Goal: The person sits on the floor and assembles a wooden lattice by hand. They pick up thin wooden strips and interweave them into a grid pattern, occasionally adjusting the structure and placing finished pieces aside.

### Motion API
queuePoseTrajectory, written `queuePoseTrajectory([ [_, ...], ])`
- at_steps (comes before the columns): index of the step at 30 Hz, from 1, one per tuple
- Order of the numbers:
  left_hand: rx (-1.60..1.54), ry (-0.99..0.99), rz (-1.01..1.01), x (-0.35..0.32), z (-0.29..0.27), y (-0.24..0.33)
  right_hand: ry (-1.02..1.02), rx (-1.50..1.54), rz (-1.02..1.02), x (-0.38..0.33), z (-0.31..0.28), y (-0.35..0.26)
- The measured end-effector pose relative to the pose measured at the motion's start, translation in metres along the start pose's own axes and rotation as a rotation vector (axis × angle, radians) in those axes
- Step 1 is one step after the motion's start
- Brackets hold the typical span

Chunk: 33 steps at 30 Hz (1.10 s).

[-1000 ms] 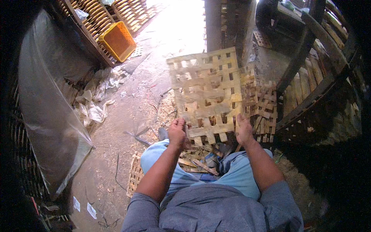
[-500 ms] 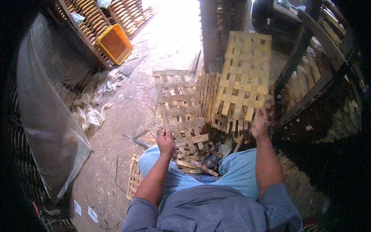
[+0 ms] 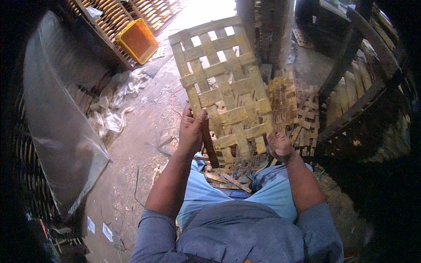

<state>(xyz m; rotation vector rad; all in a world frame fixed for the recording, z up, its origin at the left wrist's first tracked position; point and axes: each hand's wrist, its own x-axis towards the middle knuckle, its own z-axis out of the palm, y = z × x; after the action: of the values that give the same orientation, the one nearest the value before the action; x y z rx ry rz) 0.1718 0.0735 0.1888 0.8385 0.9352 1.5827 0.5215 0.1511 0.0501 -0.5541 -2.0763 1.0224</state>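
A yellowish woven bamboo panel (image 3: 232, 92), an open lattice of flat strips, is raised and tilted in front of me. My left hand (image 3: 192, 131) is closed on its left edge, thumb on the near face. From beside that hand a dark narrow strip (image 3: 210, 147) runs down; I cannot tell whether it is held too. My right hand (image 3: 281, 147) is closed at the panel's lower right corner, its fingertips partly hidden. Behind and right of the panel stand more woven lattice pieces (image 3: 302, 114). Loose bamboo scraps (image 3: 228, 179) lie between my knees.
Dark timber beams (image 3: 351, 92) slant along the right side. A grey plastic sheet (image 3: 66, 127) hangs at left, with crumpled pale plastic (image 3: 109, 114) on the floor beside it. A yellow-orange crate (image 3: 138, 41) stands at the far left by slatted bamboo racks (image 3: 105, 22).
The yellowish panel has swung from the right to the middle and is now in both hands. My left hand has risen from the greyish panel, which no longer shows at its former place.
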Motion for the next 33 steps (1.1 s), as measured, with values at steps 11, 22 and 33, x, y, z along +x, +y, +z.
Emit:
queuePoseTrajectory([
  [11, 0.180, 0.246, -0.072, -0.017, -0.062, 0.087, 0.007, -0.348, -0.434, 0.198, 0.026, -0.132],
  [22, 0.813, 0.399, 0.737, -0.044, -0.155, 0.100, -0.398, 0.254, 0.202, 0.283, 0.085, -0.149],
  [33, 0.041, 0.563, 0.537, -0.032, -0.210, -0.018, -0.234, -0.292, 0.466, 0.198, 0.111, 0.060],
])
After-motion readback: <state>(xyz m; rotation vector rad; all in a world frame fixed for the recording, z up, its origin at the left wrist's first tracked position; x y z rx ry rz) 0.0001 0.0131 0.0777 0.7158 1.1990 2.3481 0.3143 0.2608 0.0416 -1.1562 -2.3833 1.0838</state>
